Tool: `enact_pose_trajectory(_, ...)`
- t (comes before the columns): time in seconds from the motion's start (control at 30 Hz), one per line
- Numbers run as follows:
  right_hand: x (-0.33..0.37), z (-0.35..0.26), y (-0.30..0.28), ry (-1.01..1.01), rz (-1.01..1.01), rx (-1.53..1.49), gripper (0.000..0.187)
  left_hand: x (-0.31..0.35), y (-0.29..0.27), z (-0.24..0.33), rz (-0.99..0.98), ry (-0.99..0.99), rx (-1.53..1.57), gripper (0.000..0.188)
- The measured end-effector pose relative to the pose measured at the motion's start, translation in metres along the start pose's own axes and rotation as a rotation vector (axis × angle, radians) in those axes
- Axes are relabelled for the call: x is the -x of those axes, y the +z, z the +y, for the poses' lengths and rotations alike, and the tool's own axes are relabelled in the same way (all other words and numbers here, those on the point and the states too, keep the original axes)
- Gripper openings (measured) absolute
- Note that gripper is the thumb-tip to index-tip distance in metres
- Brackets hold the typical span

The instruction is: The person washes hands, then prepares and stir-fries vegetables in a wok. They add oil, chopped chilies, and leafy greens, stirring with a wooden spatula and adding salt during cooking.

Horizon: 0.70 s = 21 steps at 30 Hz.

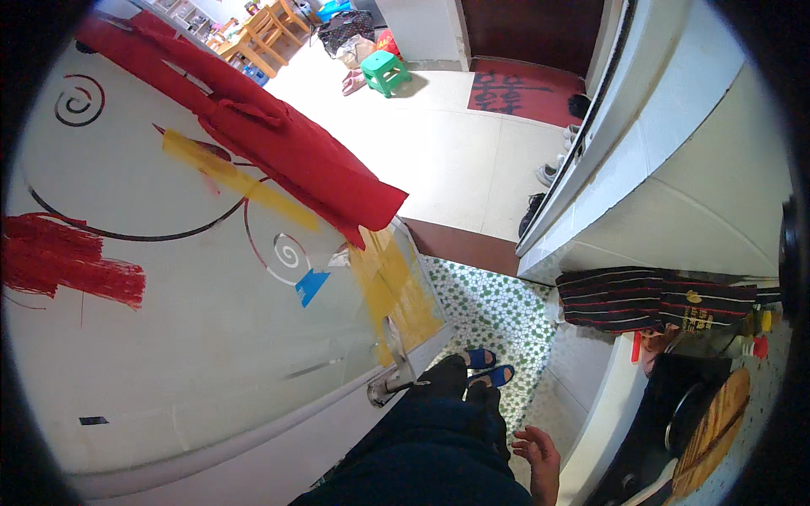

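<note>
My right hand (541, 458) hangs by my side near the lower edge, fingers loosely apart and holding nothing. It is close to the white edge of a counter (603, 422) on my right. My left hand is not in view. My dark trousers (439, 438) and blue sandals (489, 366) show below me on a green-and-white pebble-pattern floor (489, 308). A sliding glass door (169, 278) with a metal handle (395, 354) stands close on my left.
The glass door carries red cloth (278, 148), yellow tape and swirl decals. A striped cloth (650, 297), a round wooden board (713, 434), a dark pan and bottles sit on the counter. Beyond a doorstep lie a tiled room, a green stool (386, 70), shoes and a red mat.
</note>
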State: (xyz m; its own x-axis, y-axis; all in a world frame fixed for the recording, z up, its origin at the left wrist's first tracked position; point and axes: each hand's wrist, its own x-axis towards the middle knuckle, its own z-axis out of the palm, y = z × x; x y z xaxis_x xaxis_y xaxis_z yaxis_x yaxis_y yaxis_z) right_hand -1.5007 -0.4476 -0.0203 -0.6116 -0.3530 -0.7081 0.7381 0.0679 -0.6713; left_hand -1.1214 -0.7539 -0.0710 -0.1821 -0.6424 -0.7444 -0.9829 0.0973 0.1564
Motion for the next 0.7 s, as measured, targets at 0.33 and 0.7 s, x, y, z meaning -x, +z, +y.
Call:
enact_pose_trajectory(0.33, 0.009, 0.003, 0.003, -0.019, 0.036, -0.023, 0.032, -0.005, -0.009, -0.002, -0.005, 0.01, -0.016, 0.019)
enact_pose_trajectory(0.7, 0.023, 0.011, -0.002, -0.026, 0.092, -0.03, 0.034, -0.01, -0.017, -0.002, 0.007, 0.058, -0.039, 0.017)
